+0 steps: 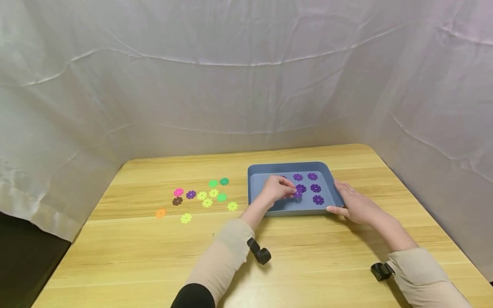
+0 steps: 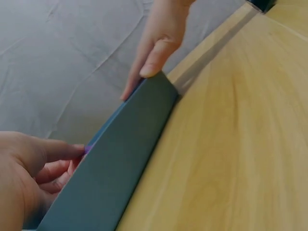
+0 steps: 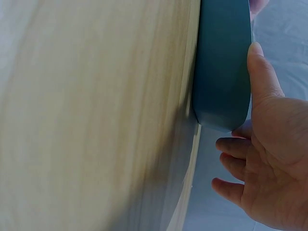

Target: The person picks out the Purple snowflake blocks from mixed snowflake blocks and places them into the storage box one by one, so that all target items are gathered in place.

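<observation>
My left hand [image 1: 278,188] is over the blue-grey tray [image 1: 252,196] and pinches a purple snowflake disc [image 1: 298,194] between thumb and fingertips. The left wrist view shows only a sliver of that disc [image 2: 87,149] behind the tray's side wall [image 2: 115,154]. More purple discs [image 1: 316,188] lie spread on the tray's floor, and one is partly covered by the left hand. At the tray's front right corner rests my right hand [image 1: 356,204], its thumb [image 3: 262,72] along the rim and its loosely spread fingers outside the side wall.
Left of the tray, loose discs lie scattered on the wooden table [image 1: 135,248]: several yellow [image 1: 207,202] and green [image 1: 221,197] ones, plus a pink [image 1: 178,192], a brown [image 1: 177,201], an orange [image 1: 160,213] and a purple disc [image 1: 191,194]. Pale cloth [image 1: 246,94] hangs around the table.
</observation>
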`<state>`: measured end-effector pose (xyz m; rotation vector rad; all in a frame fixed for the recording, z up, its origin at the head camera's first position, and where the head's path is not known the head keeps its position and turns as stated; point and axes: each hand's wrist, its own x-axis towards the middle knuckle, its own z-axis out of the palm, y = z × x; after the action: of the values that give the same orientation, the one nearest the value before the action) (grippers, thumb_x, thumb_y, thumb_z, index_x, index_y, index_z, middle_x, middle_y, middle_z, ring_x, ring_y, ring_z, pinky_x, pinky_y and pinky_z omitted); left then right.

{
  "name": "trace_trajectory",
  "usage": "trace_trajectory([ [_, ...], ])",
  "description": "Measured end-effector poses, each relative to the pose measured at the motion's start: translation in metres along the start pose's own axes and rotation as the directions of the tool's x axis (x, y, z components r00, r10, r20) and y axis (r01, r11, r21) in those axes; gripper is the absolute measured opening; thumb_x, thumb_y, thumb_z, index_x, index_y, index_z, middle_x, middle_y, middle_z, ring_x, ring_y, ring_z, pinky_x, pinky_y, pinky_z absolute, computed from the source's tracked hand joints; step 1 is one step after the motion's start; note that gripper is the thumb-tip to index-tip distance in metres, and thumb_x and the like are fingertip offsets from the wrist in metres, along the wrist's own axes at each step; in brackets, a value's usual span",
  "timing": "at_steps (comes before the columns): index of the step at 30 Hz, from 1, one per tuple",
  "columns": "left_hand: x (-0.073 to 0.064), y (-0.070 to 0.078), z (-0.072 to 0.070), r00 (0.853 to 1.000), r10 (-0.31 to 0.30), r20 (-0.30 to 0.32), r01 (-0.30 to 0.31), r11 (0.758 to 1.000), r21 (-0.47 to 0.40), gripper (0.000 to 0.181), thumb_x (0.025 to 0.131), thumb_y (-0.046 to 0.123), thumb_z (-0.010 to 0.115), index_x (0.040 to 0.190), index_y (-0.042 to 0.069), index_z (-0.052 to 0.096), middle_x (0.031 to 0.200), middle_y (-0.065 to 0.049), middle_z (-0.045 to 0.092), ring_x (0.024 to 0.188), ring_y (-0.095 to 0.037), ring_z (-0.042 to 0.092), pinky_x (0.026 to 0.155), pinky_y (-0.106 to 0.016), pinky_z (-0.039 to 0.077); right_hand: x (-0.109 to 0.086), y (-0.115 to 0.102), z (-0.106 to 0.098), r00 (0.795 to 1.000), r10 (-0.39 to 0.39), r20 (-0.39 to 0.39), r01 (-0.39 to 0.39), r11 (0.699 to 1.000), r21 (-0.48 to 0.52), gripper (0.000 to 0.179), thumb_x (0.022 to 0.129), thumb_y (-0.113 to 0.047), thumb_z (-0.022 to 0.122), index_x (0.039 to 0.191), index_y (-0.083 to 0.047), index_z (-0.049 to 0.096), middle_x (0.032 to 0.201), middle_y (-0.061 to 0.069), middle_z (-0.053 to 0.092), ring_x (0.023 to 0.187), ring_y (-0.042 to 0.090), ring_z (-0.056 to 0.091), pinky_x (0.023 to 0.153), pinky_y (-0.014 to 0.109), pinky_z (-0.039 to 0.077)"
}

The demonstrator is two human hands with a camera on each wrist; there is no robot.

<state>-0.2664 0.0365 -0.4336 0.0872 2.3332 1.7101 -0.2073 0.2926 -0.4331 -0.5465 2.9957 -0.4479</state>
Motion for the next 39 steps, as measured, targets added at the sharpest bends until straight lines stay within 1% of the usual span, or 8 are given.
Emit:
trace_trajectory([
  [8, 0.002, 0.001, 0.015, 0.997, -0.030, -0.068, 0.038, 0.992, 0.123, 0.007, 0.078, 0.003, 0.079, 0.080, 0.002, 0.073, 0.075, -0.009, 0.073, 0.054, -0.010, 0.066, 0.050, -0.021, 0.052, 0.000, -0.003, -0.001, 1.000, -0.002, 0.003, 0.002, 1.000, 0.003, 0.097, 0.092, -0.057, 0.055, 0.150, 0.011, 0.017, 0.155, 0.033, 0.020, 0.142, 0.052, 0.021, 0.116, 0.062, 0.021],
  [16, -0.001, 0.004, 0.022, 0.996, 0.027, -0.087, -0.002, 0.963, 0.270, 0.011, 0.078, 0.002, 0.078, 0.074, 0.005, 0.069, 0.073, -0.006, 0.071, 0.058, -0.014, 0.069, 0.054, -0.019, 0.055, 0.000, -0.001, 0.000, 1.000, -0.003, -0.003, 0.003, 1.000, 0.012, 0.098, 0.092, -0.057, 0.056, 0.150, 0.012, 0.017, 0.155, 0.034, 0.020, 0.142, 0.053, 0.020, 0.116, 0.062, 0.020],
  [21, -0.003, 0.003, 0.019, 0.995, 0.074, -0.067, -0.051, 0.954, 0.294, 0.008, 0.079, 0.005, 0.078, 0.078, 0.008, 0.071, 0.072, -0.004, 0.072, 0.059, -0.012, 0.068, 0.058, -0.018, 0.053, -0.001, -0.001, -0.001, 1.000, -0.002, -0.011, 0.002, 1.000, 0.020, 0.098, 0.091, -0.055, 0.058, 0.150, 0.011, 0.016, 0.155, 0.033, 0.020, 0.141, 0.053, 0.021, 0.115, 0.063, 0.021],
  [24, -0.006, 0.002, 0.012, 0.994, 0.110, -0.027, -0.101, 0.967, 0.235, 0.006, 0.081, 0.006, 0.076, 0.085, 0.007, 0.072, 0.078, -0.005, 0.073, 0.062, -0.010, 0.066, 0.059, -0.019, 0.053, -0.001, -0.002, -0.003, 1.000, 0.001, 0.003, -0.001, 1.000, 0.009, 0.098, 0.092, -0.056, 0.056, 0.150, 0.011, 0.016, 0.155, 0.033, 0.019, 0.141, 0.053, 0.021, 0.115, 0.062, 0.021],
  [29, -0.017, 0.003, -0.006, 0.985, 0.169, 0.038, -0.172, 0.974, 0.148, 0.015, 0.084, 0.008, 0.074, 0.098, 0.002, 0.071, 0.084, -0.007, 0.072, 0.075, -0.019, 0.071, 0.060, -0.019, 0.051, -0.001, -0.001, -0.003, 1.000, -0.006, 0.008, 0.006, 1.000, 0.004, 0.098, 0.092, -0.057, 0.055, 0.150, 0.012, 0.017, 0.155, 0.034, 0.019, 0.141, 0.053, 0.021, 0.115, 0.062, 0.021],
  [33, -0.027, 0.008, -0.024, 0.978, 0.204, 0.050, -0.209, 0.965, 0.158, 0.019, 0.084, 0.012, 0.074, 0.100, 0.003, 0.070, 0.087, -0.005, 0.072, 0.076, -0.016, 0.069, 0.063, -0.019, 0.051, 0.000, -0.001, -0.003, 1.000, -0.004, 0.007, 0.004, 1.000, 0.006, 0.098, 0.092, -0.057, 0.056, 0.149, 0.012, 0.017, 0.155, 0.034, 0.019, 0.141, 0.053, 0.021, 0.115, 0.063, 0.021],
  [35, -0.032, 0.009, -0.035, 0.974, 0.223, 0.043, -0.227, 0.955, 0.191, 0.018, 0.085, 0.015, 0.074, 0.100, 0.005, 0.071, 0.089, -0.004, 0.072, 0.075, -0.012, 0.067, 0.065, -0.019, 0.052, 0.000, 0.000, -0.003, 1.000, -0.005, 0.004, 0.005, 1.000, 0.005, 0.098, 0.092, -0.056, 0.056, 0.150, 0.012, 0.016, 0.154, 0.034, 0.020, 0.141, 0.054, 0.021, 0.115, 0.063, 0.021],
  [39, -0.041, 0.008, -0.059, 0.966, 0.257, 0.024, -0.254, 0.930, 0.266, 0.015, 0.089, 0.021, 0.070, 0.101, 0.011, 0.071, 0.094, -0.004, 0.073, 0.080, -0.012, 0.066, 0.070, -0.022, 0.054, 0.001, -0.001, -0.002, 1.000, -0.004, 0.002, 0.004, 1.000, 0.003, 0.098, 0.092, -0.056, 0.056, 0.150, 0.011, 0.016, 0.154, 0.034, 0.020, 0.141, 0.053, 0.022, 0.115, 0.063, 0.022],
])
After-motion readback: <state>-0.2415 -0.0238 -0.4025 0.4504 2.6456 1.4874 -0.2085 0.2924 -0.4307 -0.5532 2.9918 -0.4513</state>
